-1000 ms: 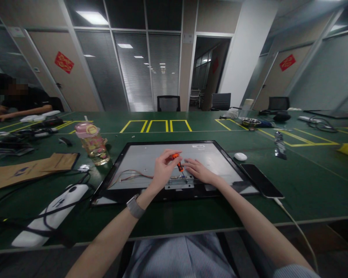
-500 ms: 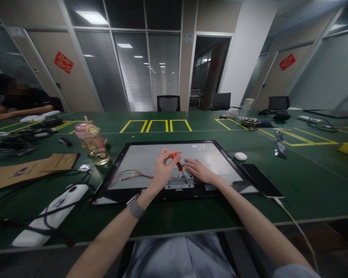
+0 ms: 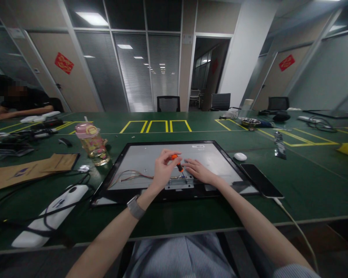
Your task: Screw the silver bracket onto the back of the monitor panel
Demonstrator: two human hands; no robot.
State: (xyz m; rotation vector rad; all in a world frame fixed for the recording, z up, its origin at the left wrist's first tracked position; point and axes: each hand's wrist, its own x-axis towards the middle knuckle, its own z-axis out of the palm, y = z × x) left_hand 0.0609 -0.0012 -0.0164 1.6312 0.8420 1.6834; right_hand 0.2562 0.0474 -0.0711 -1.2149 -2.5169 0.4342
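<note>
Left hand (image 3: 162,170) curled around a small orange-handled screwdriver (image 3: 177,163), fingers pinched on the handle; tool tilted, tip down toward a small metal bracket (image 3: 179,182). Right hand (image 3: 198,170) flat and loosely spread, fingertips on the panel just beside the screwdriver tip, nothing in its grasp. Wrist band on the left forearm.

Work piece: a large monitor panel (image 3: 220,156), face down, grey metal back in a black frame, lying at the near edge of the green tabletop (image 3: 307,181), about the middle of it. Thin coloured wires (image 3: 130,175) run across the panel's left part toward the bracket.

Toward the left edge: pink-lidded drink bottle (image 3: 92,143) just beside the panel's far-left corner, brown paper envelope (image 3: 31,170), white device (image 3: 50,214) wrapped in black cable near the near-left corner. Right of the panel: black phone (image 3: 261,179) with a white cable, a white mouse (image 3: 240,156) behind it. Another person's arm (image 3: 20,112) rests at the far-left corner.
</note>
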